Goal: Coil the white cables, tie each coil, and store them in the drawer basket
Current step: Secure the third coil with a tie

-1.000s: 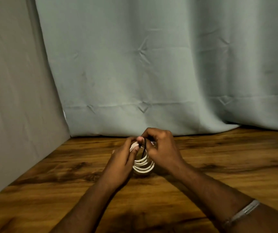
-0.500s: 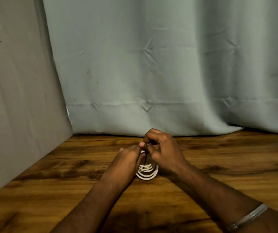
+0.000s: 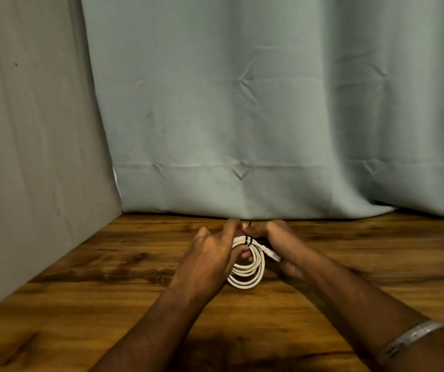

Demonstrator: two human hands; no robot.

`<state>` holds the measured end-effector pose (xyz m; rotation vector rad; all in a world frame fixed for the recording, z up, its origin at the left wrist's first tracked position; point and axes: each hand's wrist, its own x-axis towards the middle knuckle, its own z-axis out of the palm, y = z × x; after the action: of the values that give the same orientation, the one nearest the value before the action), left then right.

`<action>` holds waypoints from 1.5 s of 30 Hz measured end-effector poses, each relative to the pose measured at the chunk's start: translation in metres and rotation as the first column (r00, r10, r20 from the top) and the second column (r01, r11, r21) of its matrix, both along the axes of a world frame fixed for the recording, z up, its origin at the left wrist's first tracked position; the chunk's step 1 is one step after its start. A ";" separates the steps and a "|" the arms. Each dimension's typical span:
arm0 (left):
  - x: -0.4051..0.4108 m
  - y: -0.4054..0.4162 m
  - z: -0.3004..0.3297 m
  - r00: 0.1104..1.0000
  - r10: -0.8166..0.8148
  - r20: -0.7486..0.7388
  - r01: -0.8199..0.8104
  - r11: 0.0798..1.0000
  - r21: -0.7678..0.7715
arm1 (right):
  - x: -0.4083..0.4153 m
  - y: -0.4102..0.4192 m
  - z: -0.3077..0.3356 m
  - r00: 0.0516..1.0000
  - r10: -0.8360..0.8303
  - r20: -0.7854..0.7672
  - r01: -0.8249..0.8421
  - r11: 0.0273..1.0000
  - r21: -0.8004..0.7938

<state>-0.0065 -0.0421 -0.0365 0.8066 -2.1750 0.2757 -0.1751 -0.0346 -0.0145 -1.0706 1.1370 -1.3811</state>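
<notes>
A white cable coil (image 3: pixel 251 272) stands on edge on the wooden table (image 3: pixel 108 277), a little in front of the curtain. A thin black tie (image 3: pixel 247 241) wraps its top, and a white plug end (image 3: pixel 272 255) sticks out to the right. My left hand (image 3: pixel 207 260) holds the coil from the left, with one finger hooked through the loop and another blurred finger raised. My right hand (image 3: pixel 282 244) is at the coil's upper right, its fingertips pinching the tie's free end. No drawer basket is in view.
A grey-green curtain (image 3: pixel 242 116) hangs along the table's far edge. A grey fabric wall (image 3: pixel 27 157) closes off the left side. Bare wood lies to the left, right and front of the coil.
My hands have drawn slightly apart and the coil now shows more of its open face. The black tie sits snug around the top, and my right hand has shifted to the right.
</notes>
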 end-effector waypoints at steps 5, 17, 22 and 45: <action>0.000 0.004 0.003 0.998 -0.021 0.067 0.026 0.997 -0.076 | -0.009 -0.009 -0.005 0.988 0.133 0.081 -0.143 0.979 0.146; -0.002 -0.010 -0.003 1.000 -0.027 0.009 0.026 0.997 0.072 | 0.002 -0.006 -0.016 0.978 -0.023 -0.209 0.010 0.998 -0.062; 0.002 -0.028 -0.012 0.996 0.085 -0.016 -0.082 0.988 0.134 | -0.002 -0.005 -0.019 0.762 -0.157 -0.629 -0.062 0.948 -0.311; -0.006 -0.030 -0.011 0.840 -0.082 -0.536 0.432 0.698 0.571 | 0.003 0.009 0.001 0.123 -0.638 -0.760 -0.270 0.715 -0.644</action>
<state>-0.0128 -0.0720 -0.0475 0.8039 -1.8512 -0.8531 -0.1718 -0.0257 -0.0140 -2.8186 1.8146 -1.1885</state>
